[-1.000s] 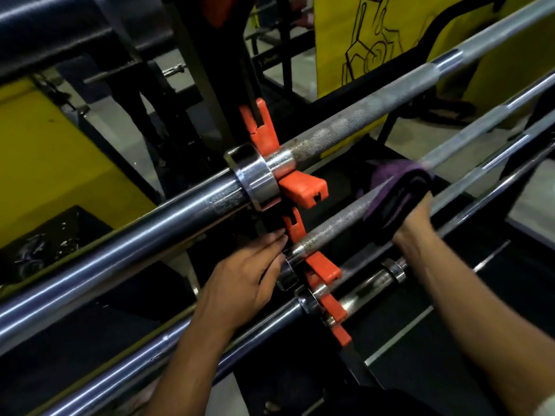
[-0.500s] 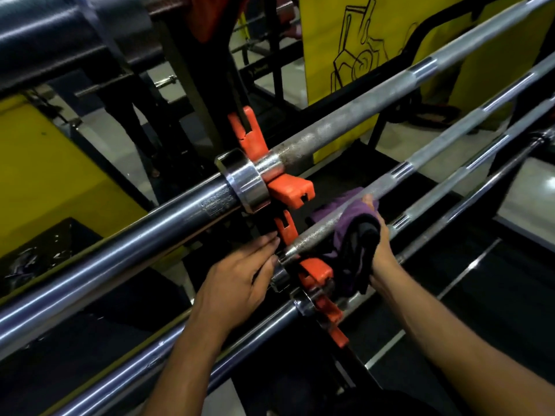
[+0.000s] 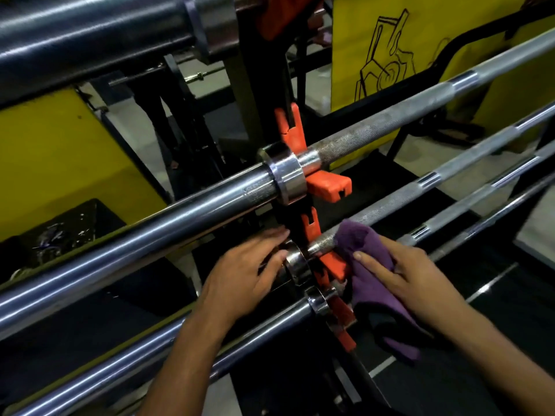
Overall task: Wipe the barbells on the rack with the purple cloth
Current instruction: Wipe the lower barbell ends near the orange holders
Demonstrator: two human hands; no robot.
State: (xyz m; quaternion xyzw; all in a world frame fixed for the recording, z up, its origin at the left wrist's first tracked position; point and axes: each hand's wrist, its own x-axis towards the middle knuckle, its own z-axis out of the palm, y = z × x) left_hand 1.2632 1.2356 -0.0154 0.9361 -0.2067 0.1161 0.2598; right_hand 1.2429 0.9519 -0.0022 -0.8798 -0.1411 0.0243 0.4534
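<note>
The purple cloth is draped over the knurled shaft of the second barbell down the rack, right where the shaft meets its steel collar. The right hand lies on top of the cloth with its fingers stretched out nearly straight, pressing the fabric against the shaft rather than curling round it; the cloth's loose end hangs below the wrist. The left hand rests on the thick chrome sleeve just to the left of that collar, fingers extended and close together, their tips touching the metal near the collar's edge; whether the thumb wraps underneath is hidden.

Above them the top barbell sits in an orange cradle on the black rack upright, its collar just beside the bracket. A lower barbell runs under the left forearm, and more orange cradles step down the upright beside the cloth. Further bars slant away on the right. Yellow panels stand behind the rack, one on the right bearing a black line drawing.
</note>
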